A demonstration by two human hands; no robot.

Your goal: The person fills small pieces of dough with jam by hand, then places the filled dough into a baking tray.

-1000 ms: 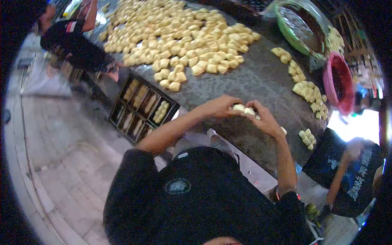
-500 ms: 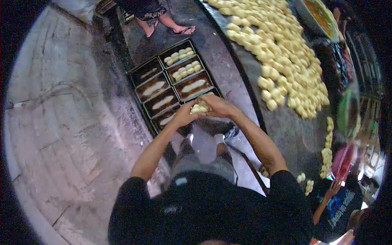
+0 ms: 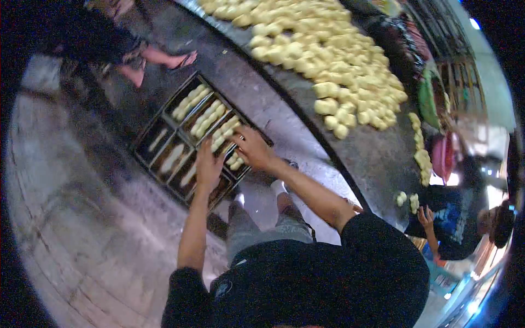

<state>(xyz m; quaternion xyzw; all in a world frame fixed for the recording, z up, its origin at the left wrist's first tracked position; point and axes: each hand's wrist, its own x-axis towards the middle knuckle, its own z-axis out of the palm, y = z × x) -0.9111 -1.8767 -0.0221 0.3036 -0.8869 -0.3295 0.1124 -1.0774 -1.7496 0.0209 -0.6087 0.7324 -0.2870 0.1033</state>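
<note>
A dark metal tray of joined pans (image 3: 143, 143) lies low in front of me. Pale dough balls in a row (image 3: 224, 133) fill its third right-hand compartment, between my hands. My left hand (image 3: 208, 168) is over the divider at the left end of that row, fingers stretched out. Across from it, my right hand (image 3: 252, 147) reaches in with bent, parted fingers near the dough; contact is hard to tell. More dough balls (image 3: 235, 160) show in the nearest compartment, partly hidden by my right hand. Two other dough rows (image 3: 208, 118) sit farther off. Whitish streaks (image 3: 172, 158) mark the left-hand compartments.
A dark table (image 3: 361, 164) on the right bears a large spread of dough balls (image 3: 350, 76). Another person's feet (image 3: 180, 59) are beyond the tray. At far right, a co-worker's hand (image 3: 426, 218) is beside small dough pieces (image 3: 414, 203) and a pink container (image 3: 444, 156).
Dough held between my hands now lies in the tray, and the third right-hand compartment has gained a row. My hands have moved apart. The view has turned, shifting the tray left.
</note>
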